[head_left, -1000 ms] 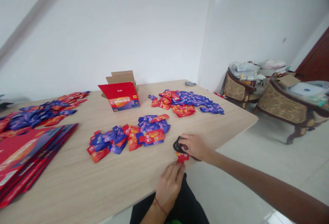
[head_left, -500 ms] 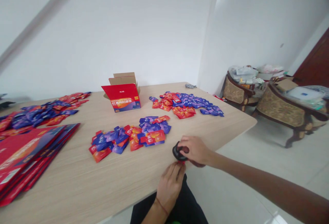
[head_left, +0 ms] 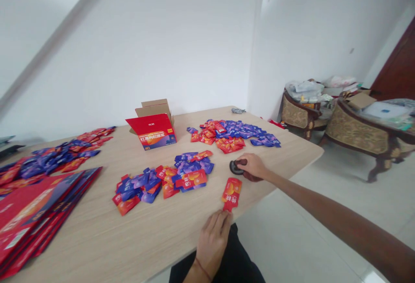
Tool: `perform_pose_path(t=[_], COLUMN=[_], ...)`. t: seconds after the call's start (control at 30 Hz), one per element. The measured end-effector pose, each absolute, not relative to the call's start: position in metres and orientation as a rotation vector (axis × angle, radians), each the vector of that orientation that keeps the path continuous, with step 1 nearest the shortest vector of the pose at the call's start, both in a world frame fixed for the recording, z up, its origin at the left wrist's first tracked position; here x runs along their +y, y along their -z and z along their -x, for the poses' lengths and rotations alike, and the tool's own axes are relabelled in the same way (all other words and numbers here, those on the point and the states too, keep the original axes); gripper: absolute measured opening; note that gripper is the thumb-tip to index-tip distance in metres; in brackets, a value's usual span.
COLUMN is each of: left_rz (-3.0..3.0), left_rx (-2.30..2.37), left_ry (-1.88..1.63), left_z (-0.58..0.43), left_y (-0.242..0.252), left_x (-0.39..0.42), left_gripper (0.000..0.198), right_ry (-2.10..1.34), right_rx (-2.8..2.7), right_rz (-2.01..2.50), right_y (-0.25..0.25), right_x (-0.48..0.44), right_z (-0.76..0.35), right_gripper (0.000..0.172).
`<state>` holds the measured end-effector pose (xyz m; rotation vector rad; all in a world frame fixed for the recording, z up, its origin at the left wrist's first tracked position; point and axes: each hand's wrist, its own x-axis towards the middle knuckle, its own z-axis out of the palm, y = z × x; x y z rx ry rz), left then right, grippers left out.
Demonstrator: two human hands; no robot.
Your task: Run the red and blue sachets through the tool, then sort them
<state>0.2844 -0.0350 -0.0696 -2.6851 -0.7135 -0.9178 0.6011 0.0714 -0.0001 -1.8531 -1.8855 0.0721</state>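
Observation:
My left hand [head_left: 214, 235] is at the table's front edge, its fingertips closed on the narrow end of a red-orange sachet [head_left: 232, 191]. That sachet lies flat on the table with its printed face up. Beyond it, to the right, my right hand [head_left: 252, 166] grips a round black tool with a dark brown handle [head_left: 236, 168]. The tool is apart from the sachet, and its underside is hidden. A mixed pile of purple and red sachets [head_left: 191, 180] lies left of the held one. Farther back is another pile of such sachets [head_left: 238, 132].
An open red carton [head_left: 158, 138] stands near the wall. Flattened red cartons [head_left: 39, 209] are stacked at the left, with a large sachet heap [head_left: 61, 153] behind them. Crumpled grey plastic [head_left: 238, 110] lies at the far edge. Two loaded armchairs [head_left: 353, 138] stand to the right.
My right hand has lifted the black tool off the sachet and moved it away, forward and right. The sachet is now uncovered. My left hand stays on its narrow end.

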Motion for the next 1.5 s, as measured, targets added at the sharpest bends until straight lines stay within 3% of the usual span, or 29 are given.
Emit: perform_pose_path(t=[0.3,0.43,0.53,0.63,0.87,1.13,1.5], left_rz=[2.752,2.697,2.729,2.731,2.811,2.796,2.929], left_rx=[-1.169,-1.438,-1.535,-1.521,-1.223,-1.161,-1.179], left_ry=[0.823,0.479,0.195,0.014,-0.162,-0.189,-0.160], left_z=[-0.322,-0.363,-0.384,-0.392,-0.391,-0.397,-0.357], left_y=[0.018,-0.003,-0.008,-0.010,-0.020,-0.060,-0.046], left_x=[-0.033,-0.004,0.014,0.021,0.031,0.141,0.187], left_gripper=[0.032,0.054,0.048,0.034,0.036,0.027,0.052], right_ry=[-0.113,-0.134,-0.151,-0.166,-0.217,-0.214,-0.214], right_rx=[-1.146,-1.088,-1.075,-1.073,-1.016,-0.967,-1.020], right_rz=[1.832,1.758,1.718,1.694,1.662,1.624,1.681], right_y=[0.040,0.056,0.062,0.065,0.074,0.079,0.086], right_x=[0.048,0.046,0.049,0.051,0.055,0.057,0.060], right_z=[-0.697,-0.705,-0.708,-0.711,-0.714,-0.715,-0.721], right_gripper=[0.037,0.041,0.043,0.042,0.046,0.044,0.048])
